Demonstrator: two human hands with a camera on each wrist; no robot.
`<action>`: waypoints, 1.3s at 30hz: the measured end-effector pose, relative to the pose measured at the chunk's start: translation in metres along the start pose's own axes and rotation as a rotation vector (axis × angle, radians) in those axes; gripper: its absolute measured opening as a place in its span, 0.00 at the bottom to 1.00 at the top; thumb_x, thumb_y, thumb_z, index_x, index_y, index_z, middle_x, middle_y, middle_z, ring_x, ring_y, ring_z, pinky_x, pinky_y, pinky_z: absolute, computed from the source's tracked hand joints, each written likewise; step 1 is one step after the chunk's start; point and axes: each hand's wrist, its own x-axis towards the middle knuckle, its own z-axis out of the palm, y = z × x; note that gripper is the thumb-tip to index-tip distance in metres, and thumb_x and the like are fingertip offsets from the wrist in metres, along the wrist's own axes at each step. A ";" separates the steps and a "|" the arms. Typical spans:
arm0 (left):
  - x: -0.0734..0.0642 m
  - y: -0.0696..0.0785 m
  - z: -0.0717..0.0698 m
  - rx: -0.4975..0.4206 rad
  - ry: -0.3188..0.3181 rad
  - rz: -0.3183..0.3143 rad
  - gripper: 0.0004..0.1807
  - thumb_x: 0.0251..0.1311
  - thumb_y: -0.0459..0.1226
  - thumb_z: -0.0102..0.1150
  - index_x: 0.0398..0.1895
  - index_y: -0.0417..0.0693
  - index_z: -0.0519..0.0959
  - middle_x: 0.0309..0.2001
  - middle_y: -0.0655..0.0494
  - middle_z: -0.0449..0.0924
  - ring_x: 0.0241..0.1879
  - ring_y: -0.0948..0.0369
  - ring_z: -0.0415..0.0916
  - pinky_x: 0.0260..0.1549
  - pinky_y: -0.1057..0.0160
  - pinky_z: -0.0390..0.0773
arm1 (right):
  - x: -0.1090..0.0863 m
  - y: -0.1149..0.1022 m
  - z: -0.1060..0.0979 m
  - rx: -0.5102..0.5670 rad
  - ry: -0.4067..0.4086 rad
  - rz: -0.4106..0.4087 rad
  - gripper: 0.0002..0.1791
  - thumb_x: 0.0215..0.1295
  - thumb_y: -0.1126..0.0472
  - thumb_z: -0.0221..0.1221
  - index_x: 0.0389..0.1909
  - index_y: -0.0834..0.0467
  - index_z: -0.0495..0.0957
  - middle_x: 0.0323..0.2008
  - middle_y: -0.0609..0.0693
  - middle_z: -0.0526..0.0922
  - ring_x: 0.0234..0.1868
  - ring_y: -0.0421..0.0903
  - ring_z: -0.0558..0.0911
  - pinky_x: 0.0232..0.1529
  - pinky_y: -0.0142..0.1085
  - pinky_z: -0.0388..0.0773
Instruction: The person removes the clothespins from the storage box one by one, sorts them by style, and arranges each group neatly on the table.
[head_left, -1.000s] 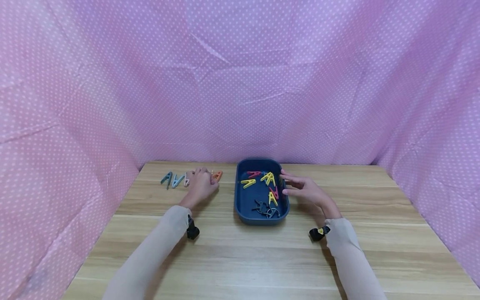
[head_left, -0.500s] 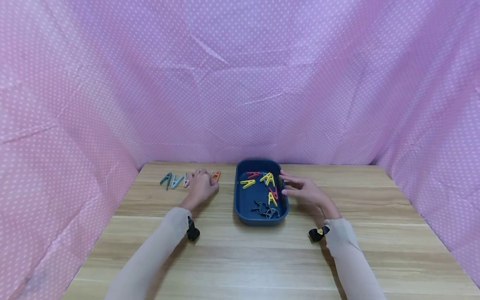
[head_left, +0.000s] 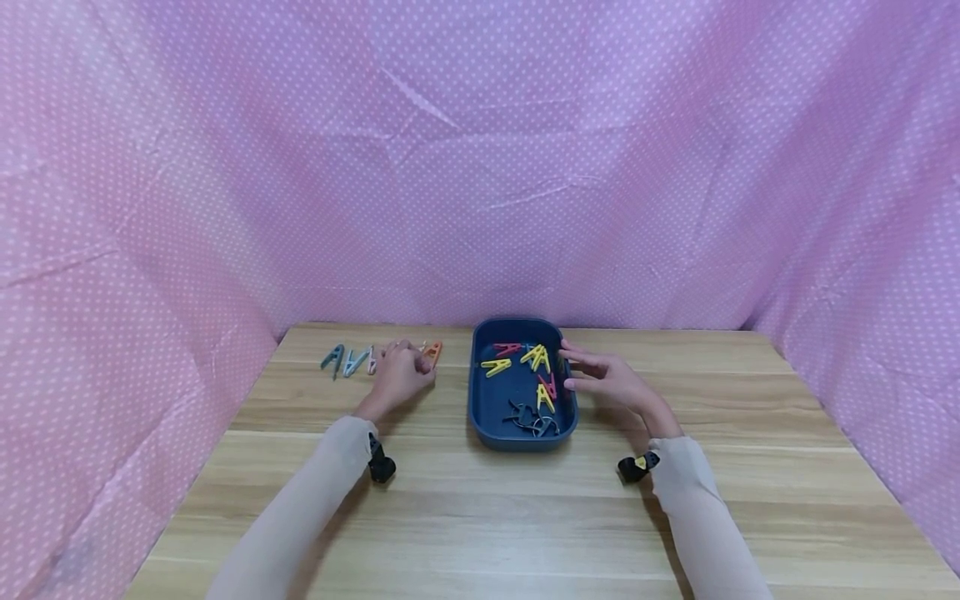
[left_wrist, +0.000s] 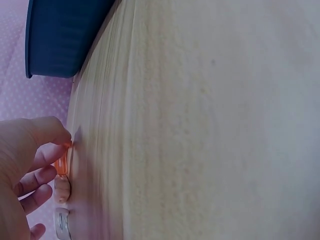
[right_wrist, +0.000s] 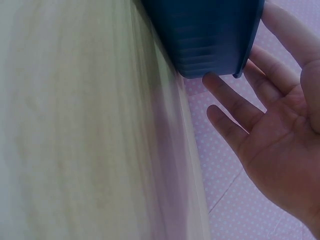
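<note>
My left hand is at the back left of the table, thumb and forefinger pinching the end of an orange clothespin that lies at the right end of a row. Under and beside its fingers are a peach clothespin and a pale one. Farther left lie a dark teal clothespin, a light blue one and a pinkish white one. My right hand rests its loosely extended fingers against the right wall of a dark blue bin.
Inside the bin lie several yellow clothespins, red clothespins and dark pieces with a thin ring. Wooden tabletop stretches in front. A pink dotted cloth hangs behind and at both sides.
The orange clothespin has turned slightly and stands straighter in the row. My left hand has shifted a little to the left. The right hand and the bin stay put.
</note>
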 end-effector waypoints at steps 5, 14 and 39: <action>-0.001 -0.003 0.000 -0.007 -0.005 0.001 0.06 0.56 0.40 0.73 0.25 0.51 0.86 0.39 0.54 0.81 0.46 0.50 0.74 0.60 0.38 0.57 | -0.001 -0.001 0.000 -0.002 0.000 0.000 0.35 0.68 0.55 0.66 0.74 0.57 0.67 0.80 0.51 0.56 0.73 0.63 0.69 0.72 0.55 0.63; 0.000 -0.005 0.004 -0.016 0.002 0.003 0.08 0.57 0.39 0.72 0.23 0.51 0.85 0.39 0.54 0.80 0.45 0.51 0.72 0.61 0.37 0.55 | -0.001 0.001 0.000 -0.008 0.001 -0.009 0.35 0.68 0.55 0.66 0.74 0.56 0.68 0.80 0.52 0.57 0.74 0.62 0.69 0.73 0.55 0.61; -0.002 -0.001 0.006 -0.054 0.028 -0.013 0.14 0.55 0.35 0.69 0.18 0.49 0.74 0.48 0.46 0.79 0.52 0.47 0.70 0.62 0.35 0.54 | 0.000 -0.002 0.000 -0.016 0.015 0.021 0.35 0.67 0.54 0.67 0.73 0.54 0.69 0.80 0.48 0.58 0.75 0.61 0.68 0.72 0.53 0.64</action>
